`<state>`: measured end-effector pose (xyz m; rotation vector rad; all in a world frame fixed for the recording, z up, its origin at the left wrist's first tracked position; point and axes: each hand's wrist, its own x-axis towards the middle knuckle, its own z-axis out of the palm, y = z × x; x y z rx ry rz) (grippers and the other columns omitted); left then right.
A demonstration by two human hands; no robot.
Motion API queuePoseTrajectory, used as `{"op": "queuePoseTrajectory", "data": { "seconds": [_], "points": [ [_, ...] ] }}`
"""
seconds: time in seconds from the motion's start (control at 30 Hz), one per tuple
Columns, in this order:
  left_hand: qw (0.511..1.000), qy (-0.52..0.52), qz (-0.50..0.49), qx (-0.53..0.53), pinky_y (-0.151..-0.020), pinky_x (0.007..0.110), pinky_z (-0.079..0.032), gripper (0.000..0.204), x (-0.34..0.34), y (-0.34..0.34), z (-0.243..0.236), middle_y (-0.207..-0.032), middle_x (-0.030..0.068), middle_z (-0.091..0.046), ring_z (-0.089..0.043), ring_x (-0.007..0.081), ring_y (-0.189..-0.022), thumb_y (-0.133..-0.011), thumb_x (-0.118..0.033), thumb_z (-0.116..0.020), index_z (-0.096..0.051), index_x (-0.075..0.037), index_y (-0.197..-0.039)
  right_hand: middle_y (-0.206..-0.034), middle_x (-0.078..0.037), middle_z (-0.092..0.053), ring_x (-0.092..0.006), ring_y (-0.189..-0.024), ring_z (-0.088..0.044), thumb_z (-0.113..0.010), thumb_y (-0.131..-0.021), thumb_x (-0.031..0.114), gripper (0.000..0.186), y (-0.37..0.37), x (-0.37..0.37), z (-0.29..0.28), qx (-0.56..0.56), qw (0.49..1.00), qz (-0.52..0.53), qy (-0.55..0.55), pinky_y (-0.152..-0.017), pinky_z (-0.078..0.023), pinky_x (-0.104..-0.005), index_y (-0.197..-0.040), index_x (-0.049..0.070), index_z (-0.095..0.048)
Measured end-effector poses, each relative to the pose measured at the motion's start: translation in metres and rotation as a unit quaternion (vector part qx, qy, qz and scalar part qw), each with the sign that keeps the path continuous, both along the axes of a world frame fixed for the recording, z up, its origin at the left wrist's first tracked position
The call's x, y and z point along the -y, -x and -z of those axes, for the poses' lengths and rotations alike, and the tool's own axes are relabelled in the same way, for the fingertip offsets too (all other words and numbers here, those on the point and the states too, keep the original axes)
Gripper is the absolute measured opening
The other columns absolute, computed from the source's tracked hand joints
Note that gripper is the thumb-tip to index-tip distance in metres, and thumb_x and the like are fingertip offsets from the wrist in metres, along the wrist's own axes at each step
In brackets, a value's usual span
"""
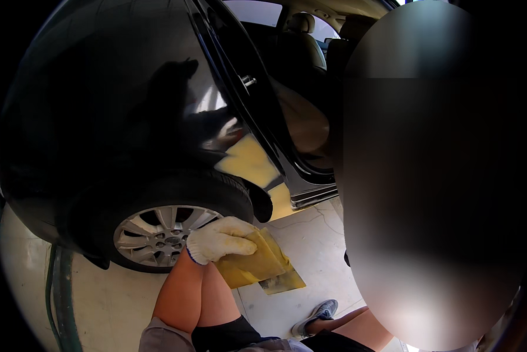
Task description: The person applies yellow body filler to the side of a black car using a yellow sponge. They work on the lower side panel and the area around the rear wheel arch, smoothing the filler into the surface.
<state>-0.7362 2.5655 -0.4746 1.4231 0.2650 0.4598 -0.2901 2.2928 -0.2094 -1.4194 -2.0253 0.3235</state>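
My left hand (221, 239), in a white knitted work glove with dust on it, is closed on a creased yellow sandpaper sheet (254, 264). The thumb lies across its upper face, and the other fingers are mostly hidden. A darker, greyish corner shows below. Behind the glove stands the car's rear wheel (170, 239), with silver spokes. Above and beyond the hand, a yellow filler patch (250, 161) covers part of the black body panel (117, 117) between wheel arch and door opening; the sheet is apart from it. My right hand does not show; a large blurred area hides the right side.
The car's door opening (298, 117) shows a light-coloured seat (304, 47) inside. A dark green hose (51, 293) runs along the pale concrete floor (316, 234) at the left. A blue-grey sneaker (316, 315) rests on the floor near the lower edge.
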Motion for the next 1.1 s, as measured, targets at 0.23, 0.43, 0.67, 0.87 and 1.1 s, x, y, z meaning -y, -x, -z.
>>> {"op": "queuePoseTrajectory", "data": {
  "seconds": [0.23, 0.43, 0.67, 0.87, 1.1],
  "points": [
    [0.997, 0.047, -0.057, 0.004, -0.08, 0.035, -0.054, 0.036, 0.006, 0.008, -0.004, -0.096, 0.0177, -0.074, -0.07, 0.0253, -0.087, -0.071, -0.018, -0.076, -0.073, 0.011, -0.092, -0.091, -0.015, -0.065, -0.0304, -0.089, -0.063, -0.063, -0.084, 0.028, 0.028, -0.112, 0.2, 0.134, -0.309, 0.874, 0.327, -0.182, -0.081, -0.053, -0.0416, -0.076, 0.002, -0.071],
    [0.995, 0.047, -0.084, 0.03, -0.077, 0.033, -0.053, 0.04, 0.0, -0.005, 0.01, -0.1, 0.016, -0.073, -0.069, 0.0237, -0.086, -0.073, -0.018, -0.076, -0.072, 0.012, -0.099, -0.086, -0.016, -0.066, -0.0325, -0.079, -0.067, -0.064, -0.091, 0.03, 0.032, -0.074, 0.287, 0.328, -0.566, 0.761, 0.227, -0.22, -0.074, -0.06, -0.0419, -0.075, 0.002, -0.067],
    [0.992, 0.078, -0.099, 0.007, -0.081, 0.034, -0.055, 0.041, -0.001, -0.033, 0.011, -0.103, 0.0166, -0.073, -0.07, 0.0234, -0.091, -0.08, -0.018, -0.076, -0.07, 0.013, -0.105, -0.079, -0.016, -0.063, -0.0309, -0.076, -0.065, -0.071, -0.079, 0.022, 0.02, -0.024, 0.02, 0.201, -0.477, 0.875, 0.007, -0.076, -0.072, -0.058, -0.0423, -0.077, 0.002, -0.069],
    [0.983, 0.049, -0.144, -0.098, -0.086, 0.033, -0.053, 0.036, -0.004, -0.067, 0.023, -0.111, 0.0138, -0.071, -0.067, 0.0197, -0.096, -0.087, -0.018, -0.072, -0.072, 0.011, -0.108, -0.089, -0.017, -0.067, -0.0301, -0.088, -0.069, -0.064, -0.07, 0.021, 0.026, -0.072, -0.151, 0.126, -0.477, 0.874, -0.069, -0.067, -0.08, -0.058, -0.0406, -0.085, 0.001, -0.072],
    [0.974, 0.102, -0.159, -0.121, -0.087, 0.032, -0.053, 0.035, -0.02, -0.102, 0.018, -0.105, 0.0101, -0.071, -0.066, 0.0183, -0.095, -0.088, -0.017, -0.069, -0.072, 0.011, -0.109, -0.082, -0.013, -0.064, -0.0286, -0.083, -0.066, -0.061, -0.066, 0.024, 0.023, -0.12, -0.155, 0.152, -0.432, 0.901, 0.031, -0.029, -0.076, -0.054, -0.0392, -0.077, 0.004, -0.065]
  ]
}}
